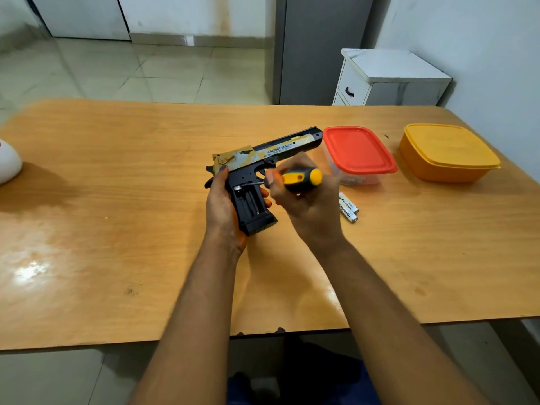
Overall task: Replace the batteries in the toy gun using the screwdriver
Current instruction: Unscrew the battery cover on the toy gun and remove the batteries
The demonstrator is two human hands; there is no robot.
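A black and tan toy gun [271, 150] is held above the wooden table [117, 200], barrel pointing to the far right. My left hand [220, 206] grips its black handle, where the battery compartment [248, 201] lies open. My right hand [306, 206] grips a screwdriver [301, 178] with a yellow and black handle. Its thin metal tip reaches left into the top of the open compartment. Two white batteries [348, 208] lie side by side on the table just right of my right hand.
A clear box with a red lid [358, 150] stands behind the batteries, and a yellow lidded box [447, 152] sits further right. A white rounded object [8, 165] lies at the table's left edge. A white cabinet [388, 80] stands beyond the table.
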